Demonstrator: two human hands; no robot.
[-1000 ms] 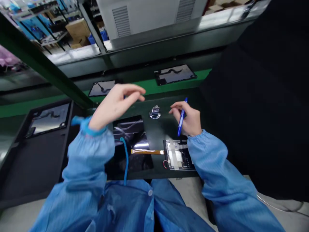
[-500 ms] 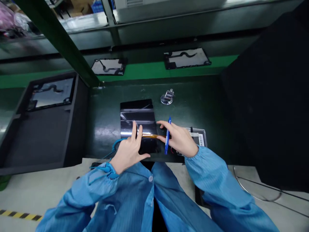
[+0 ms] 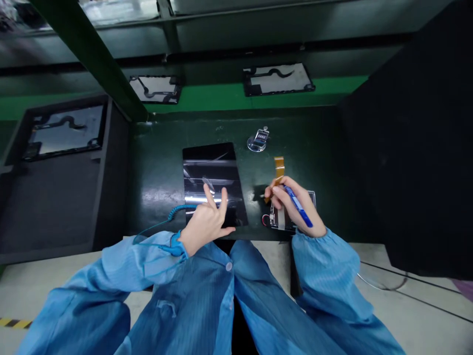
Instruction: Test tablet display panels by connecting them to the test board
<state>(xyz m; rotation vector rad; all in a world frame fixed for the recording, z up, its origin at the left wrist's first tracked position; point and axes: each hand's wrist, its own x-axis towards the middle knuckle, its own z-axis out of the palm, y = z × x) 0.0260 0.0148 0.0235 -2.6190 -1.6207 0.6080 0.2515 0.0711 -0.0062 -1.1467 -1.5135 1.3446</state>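
Observation:
A black glossy screen panel [image 3: 210, 162] lies flat on the dark green bench. My left hand [image 3: 207, 217] rests over its lower part, fingers spread, with a wristband and coiled blue cord at the wrist. A small clear strip [image 3: 208, 184] shows on the panel just beyond the fingertips. My right hand [image 3: 295, 202] is closed round a blue marker pen [image 3: 299, 207]. An orange flex cable [image 3: 280, 167] rises beside its fingertips; whether they pinch it I cannot tell. Partly hidden under this hand is a small circuit board device [image 3: 277, 218] with red wires.
A round metal hand counter [image 3: 257, 141] stands beyond the panel. Two screen assemblies [image 3: 279, 79] [image 3: 157, 89] lie on the green ledge at the back. On the left is a black foam tray [image 3: 62, 207] holding another assembly [image 3: 68, 130]. A black partition [image 3: 406, 148] rises on the right.
My right hand has moved right, from the panel's edge to the circuit board device, with the pen. The orange flex cable has gone from over the panel to there. My left hand stays spread.

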